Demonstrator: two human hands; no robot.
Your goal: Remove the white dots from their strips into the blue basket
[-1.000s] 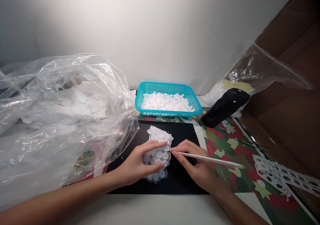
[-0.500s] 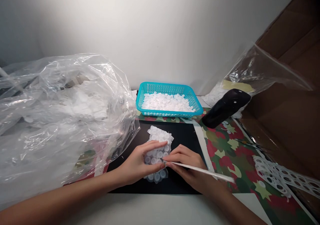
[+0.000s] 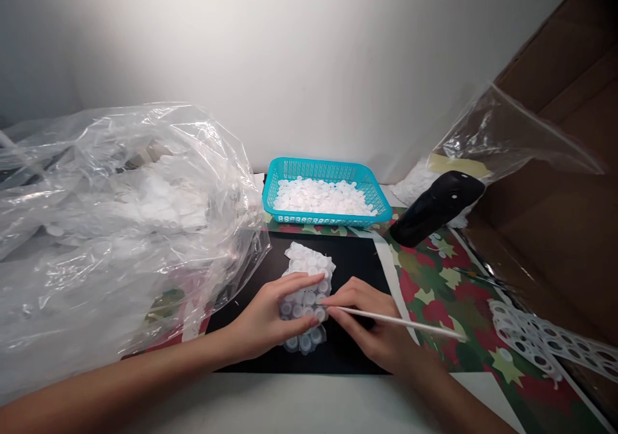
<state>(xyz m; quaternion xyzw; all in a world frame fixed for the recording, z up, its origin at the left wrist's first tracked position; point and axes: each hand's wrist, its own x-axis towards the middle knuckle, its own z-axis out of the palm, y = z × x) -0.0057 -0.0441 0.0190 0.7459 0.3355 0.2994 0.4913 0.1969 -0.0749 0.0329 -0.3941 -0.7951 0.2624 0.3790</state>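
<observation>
White cup sheet lies under the flat left hand; the right hand grips a stick at its edge.

Under my left hand lies a patch of small round translucent plastic cups, joined in rows, flat on a black sheet. My right hand pinches a thin white stick, its tip at the patch's edge.
</observation>
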